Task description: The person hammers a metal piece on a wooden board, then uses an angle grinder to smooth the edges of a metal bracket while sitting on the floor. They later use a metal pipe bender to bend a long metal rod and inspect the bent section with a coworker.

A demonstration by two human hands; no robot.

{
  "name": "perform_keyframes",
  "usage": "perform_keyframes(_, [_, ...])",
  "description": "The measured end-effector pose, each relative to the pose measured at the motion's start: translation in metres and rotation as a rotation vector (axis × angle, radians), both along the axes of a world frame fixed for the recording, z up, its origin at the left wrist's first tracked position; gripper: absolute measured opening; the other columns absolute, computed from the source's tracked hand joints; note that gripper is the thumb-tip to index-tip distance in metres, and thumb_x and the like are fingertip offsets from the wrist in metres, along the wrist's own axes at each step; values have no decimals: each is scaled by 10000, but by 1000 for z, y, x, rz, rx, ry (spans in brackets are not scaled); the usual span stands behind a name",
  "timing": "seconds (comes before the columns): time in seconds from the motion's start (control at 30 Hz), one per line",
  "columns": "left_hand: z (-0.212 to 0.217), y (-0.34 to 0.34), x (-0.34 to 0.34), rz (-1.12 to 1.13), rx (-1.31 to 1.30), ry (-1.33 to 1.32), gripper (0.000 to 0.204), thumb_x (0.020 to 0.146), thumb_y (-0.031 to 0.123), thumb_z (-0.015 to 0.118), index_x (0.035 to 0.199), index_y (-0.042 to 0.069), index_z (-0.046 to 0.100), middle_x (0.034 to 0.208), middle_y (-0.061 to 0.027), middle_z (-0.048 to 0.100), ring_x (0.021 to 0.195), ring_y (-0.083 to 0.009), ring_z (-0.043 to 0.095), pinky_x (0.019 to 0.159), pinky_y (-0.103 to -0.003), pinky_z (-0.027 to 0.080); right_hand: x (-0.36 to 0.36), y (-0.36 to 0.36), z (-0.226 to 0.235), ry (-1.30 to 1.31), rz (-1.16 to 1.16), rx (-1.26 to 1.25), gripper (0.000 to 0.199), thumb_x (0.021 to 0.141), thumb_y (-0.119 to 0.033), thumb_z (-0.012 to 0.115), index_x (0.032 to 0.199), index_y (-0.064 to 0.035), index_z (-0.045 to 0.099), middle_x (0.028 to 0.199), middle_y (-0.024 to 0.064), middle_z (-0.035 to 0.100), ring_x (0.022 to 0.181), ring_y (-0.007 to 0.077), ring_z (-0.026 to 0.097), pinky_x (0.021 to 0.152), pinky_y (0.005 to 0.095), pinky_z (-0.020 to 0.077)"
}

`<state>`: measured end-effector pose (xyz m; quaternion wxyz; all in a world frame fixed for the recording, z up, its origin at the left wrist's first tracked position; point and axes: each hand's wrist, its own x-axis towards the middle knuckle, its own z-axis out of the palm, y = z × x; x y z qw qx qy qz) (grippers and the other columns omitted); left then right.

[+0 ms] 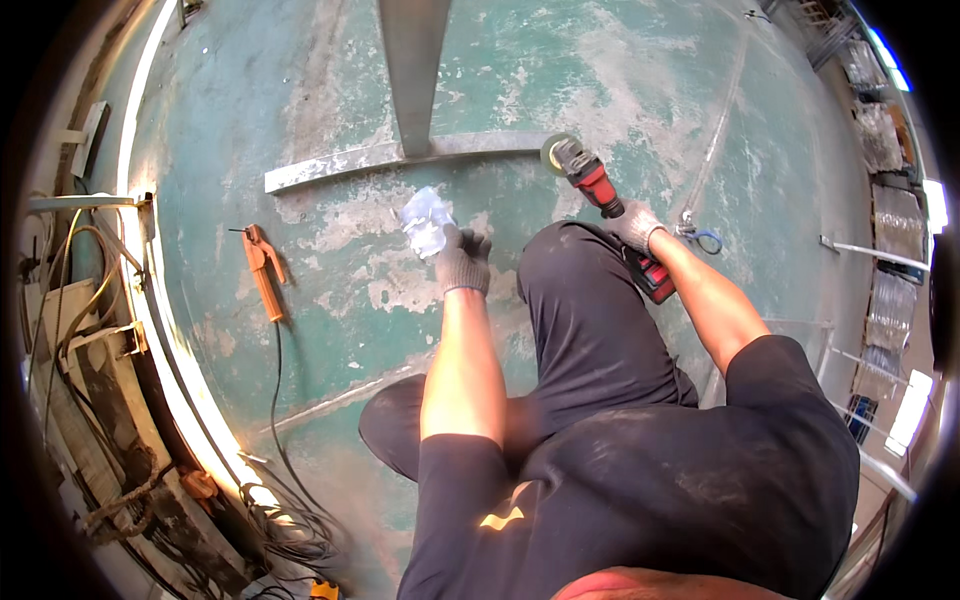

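My right hand [635, 226], in a grey knit glove, is wrapped round the body of a red and black cordless angle grinder [597, 186]. The grinder's round disc [553, 155] is up against or just in front of the right end of a grey metal bar [330, 168] on the floor. My left hand [464, 262], gloved too, has its fingers curled at the lower edge of a crumpled piece of clear plastic [425, 220], in front of that bar. A metal post [412, 75] meets the bar near its middle.
An orange welding electrode holder [262, 272] lies to the left, its black cable [278, 400] running down to a coil. Boards and cables [105, 370] line the left edge. Something blue and looped [708, 241] lies beyond my right wrist. Wrapped stacks [895, 230] stand far right.
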<state>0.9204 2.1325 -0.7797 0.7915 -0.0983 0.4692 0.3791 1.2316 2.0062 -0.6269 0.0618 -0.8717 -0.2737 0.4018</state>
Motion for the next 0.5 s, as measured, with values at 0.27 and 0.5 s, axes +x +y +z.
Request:
perform_keyframes(0.27, [-63,12,112,129,-59,36,382,1104,395,730,1083,20,662,998,-103,656,898,-300,650,841,-466,586,63,9,-81,-8,126,72,489,855,-460,816,1122,-52,789,1044,272,795,1043,443,778,920,488,594])
perform_keyframes(0.5, [-68,52,166,-88,94,-9,364,1144,331,670,1301,4,642,1129,-131,684,956,-295,676,835,-471,629,90,-19,-115,106,93,82,545,817,-385,845,1242,-52,773,1086,234,802,1055,404,783,942,485,596])
